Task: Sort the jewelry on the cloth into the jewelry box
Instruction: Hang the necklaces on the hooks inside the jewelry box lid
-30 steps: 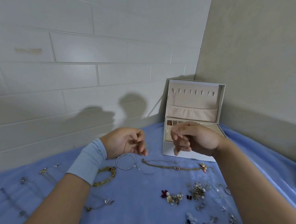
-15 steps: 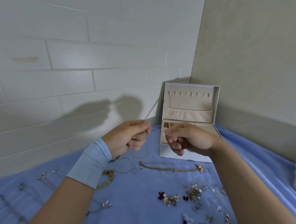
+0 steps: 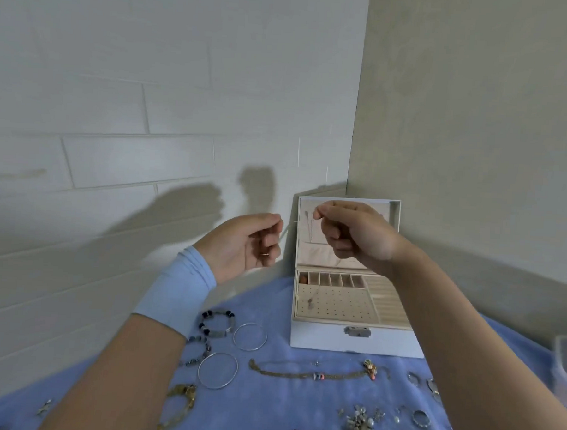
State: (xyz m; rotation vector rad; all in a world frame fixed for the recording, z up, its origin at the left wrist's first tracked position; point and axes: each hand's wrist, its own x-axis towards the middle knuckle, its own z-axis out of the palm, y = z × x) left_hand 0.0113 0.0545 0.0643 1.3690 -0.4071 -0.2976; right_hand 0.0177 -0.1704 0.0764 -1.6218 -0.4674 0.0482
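From my head camera, both my hands are raised in front of the open lid of the jewelry box (image 3: 351,340), well above the blue cloth (image 3: 265,408). My left hand (image 3: 244,244) is palm-in, wrist cocked up, a pale blue wristband (image 3: 176,291) around the forearm; its thumb and forefinger are pinched together at the top, the other fingers curled loosely. My right hand (image 3: 353,235) is a half fist in front of the lid lining, thumb and forefinger pinched tight at its left tip. A very thin chain (image 3: 311,229) seems to hang from that pinch toward the tray, with a small pendant low over the perforated panel; whether it also runs to my left pinch I cannot tell. The box sits at the back in the corner, the tiled wall to its left, the plain wall just behind and to its right. In front of it lie two silver bangles (image 3: 249,336), a beaded bracelet (image 3: 217,323), a gold chain necklace (image 3: 313,374) and small scattered pieces; bare cloth lies between them.
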